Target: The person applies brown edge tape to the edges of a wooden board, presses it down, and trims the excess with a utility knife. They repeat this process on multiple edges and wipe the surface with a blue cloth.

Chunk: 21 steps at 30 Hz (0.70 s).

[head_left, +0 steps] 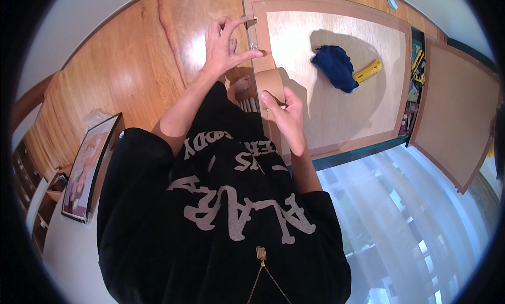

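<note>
My right hand (287, 117) grips a roll of brown tape (272, 82), thumb on its near side, over the left border of a large framed panel (363, 122). The panel has a pale wood middle with brown tape along its border. My left hand (222, 47) is open at the panel's left edge, thumb and forefinger spread wide apart. Both fingertips are over or at the border; whether they touch it I cannot tell. Between them a small metal hanger (254, 46) shows at the edge. A dark blue cloth (335, 67) lies on the panel beside a yellow cutter knife (368, 71).
Right of the panel, a second brown-backed frame (452, 112) leans over a gap holding yellow-handled tools (418, 67). A framed picture (90, 170) stands at the left. The wooden floor (131, 62) stretches behind my left arm, and a sheer curtain (379, 214) hangs at the lower right.
</note>
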Motion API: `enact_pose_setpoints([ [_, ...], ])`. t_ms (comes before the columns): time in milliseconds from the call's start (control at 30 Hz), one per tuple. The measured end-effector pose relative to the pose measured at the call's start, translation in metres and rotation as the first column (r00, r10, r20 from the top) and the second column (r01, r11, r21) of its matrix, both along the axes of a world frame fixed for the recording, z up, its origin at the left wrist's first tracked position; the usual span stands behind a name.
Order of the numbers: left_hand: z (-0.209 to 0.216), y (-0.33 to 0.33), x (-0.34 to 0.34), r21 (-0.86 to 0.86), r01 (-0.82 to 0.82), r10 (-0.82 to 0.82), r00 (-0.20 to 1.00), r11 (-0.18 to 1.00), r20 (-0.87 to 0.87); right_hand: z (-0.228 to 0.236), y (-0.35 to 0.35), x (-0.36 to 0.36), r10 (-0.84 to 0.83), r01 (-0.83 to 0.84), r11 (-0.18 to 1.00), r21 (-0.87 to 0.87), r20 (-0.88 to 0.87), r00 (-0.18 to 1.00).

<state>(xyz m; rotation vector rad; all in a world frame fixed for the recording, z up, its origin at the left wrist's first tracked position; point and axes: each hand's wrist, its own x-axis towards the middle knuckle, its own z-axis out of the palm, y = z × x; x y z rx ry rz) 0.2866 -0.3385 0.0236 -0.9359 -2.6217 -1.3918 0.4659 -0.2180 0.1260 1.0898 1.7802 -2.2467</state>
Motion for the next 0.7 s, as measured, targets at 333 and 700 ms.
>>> enact_pose_setpoints([
  [333, -0.014, 0.011, 0.039, -0.046, -0.199, 0.182, 0.748, 0.979, 0.639, -0.002, 0.007, -0.001, 0.071, -0.079, 0.992, 0.100, 0.082, 0.994],
  [700, -0.062, 0.010, 0.044, 0.208, -0.178, -0.033, 0.679, 0.962, 0.734, -0.007, 0.013, 0.014, 0.185, -0.182, 0.977, 0.114, -0.012, 0.983],
])
